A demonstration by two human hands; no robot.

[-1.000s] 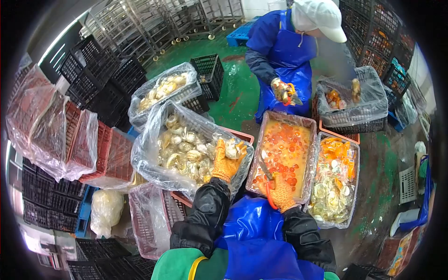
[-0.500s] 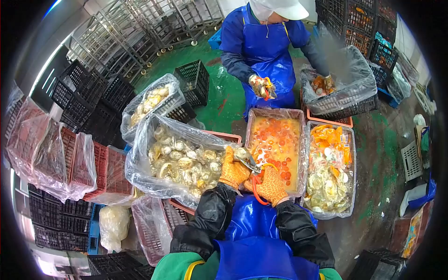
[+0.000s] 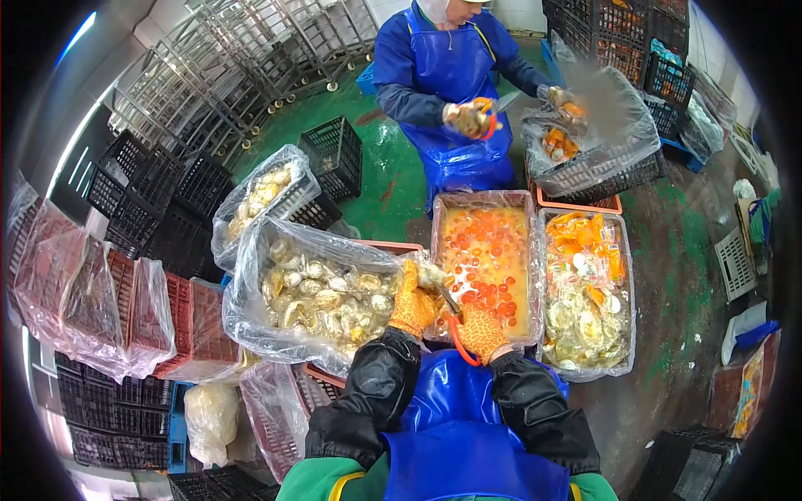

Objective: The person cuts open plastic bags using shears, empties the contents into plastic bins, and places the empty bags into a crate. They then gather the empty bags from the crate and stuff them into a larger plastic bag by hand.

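Wet green floor [image 3: 393, 167] is showing between plastic-lined crates. Nearest, the orange-gloved left hand [image 3: 412, 305] is closing around a pale rough shellfish [image 3: 430, 274], holding it between the clear-bagged crate of pale shellfish [image 3: 317, 292] and the rectangular tray of orange meat [image 3: 489, 250]. The orange-gloved right hand [image 3: 478, 330] is gripping a small knife with an orange loop handle [image 3: 454, 321], its blade touching that shellfish. Farther off, a co-worker in a blue apron [image 3: 455, 75] is standing.
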